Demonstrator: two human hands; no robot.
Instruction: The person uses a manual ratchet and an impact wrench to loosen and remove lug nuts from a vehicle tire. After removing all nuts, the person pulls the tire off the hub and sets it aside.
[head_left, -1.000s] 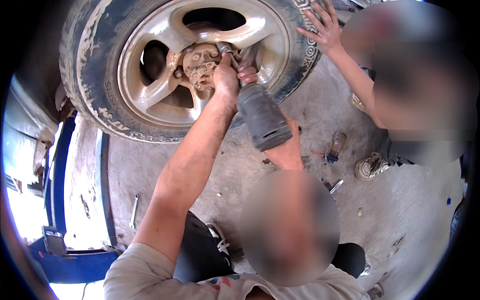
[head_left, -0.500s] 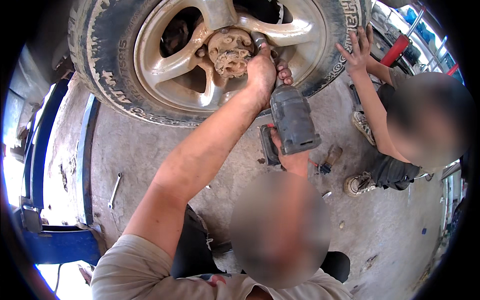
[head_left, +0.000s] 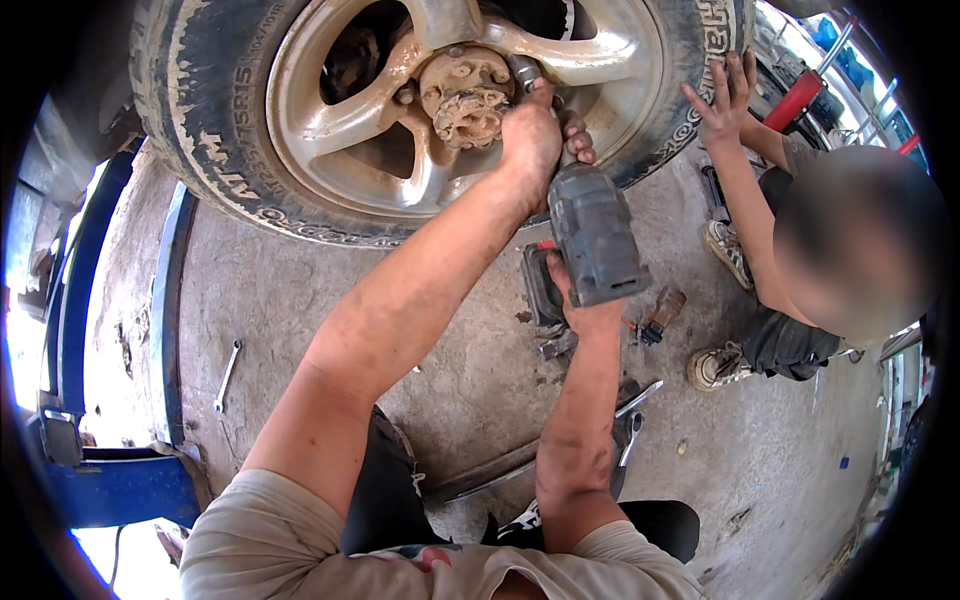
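A large tyre on a muddy silver spoked wheel fills the top of the view. My left hand is closed round the narrow front of a dark impact wrench, thumb pointing toward the socket. That socket reaches into a recess beside the dirt-caked hub; whether it sits on a nut I cannot tell. Below the tool's body, my right hand grips its handle, with most of the fingers hidden under the housing.
A co-worker's spread hand rests against the tyre's right side. Spanners and a long bar lie on the concrete floor. A small brownish tool lies right of the impact wrench. Blue lift parts stand at left.
The wheel, the impact wrench and both my hands appear slightly farther right. The co-worker's hand on the tyre has shifted a little right too. My grips look the same.
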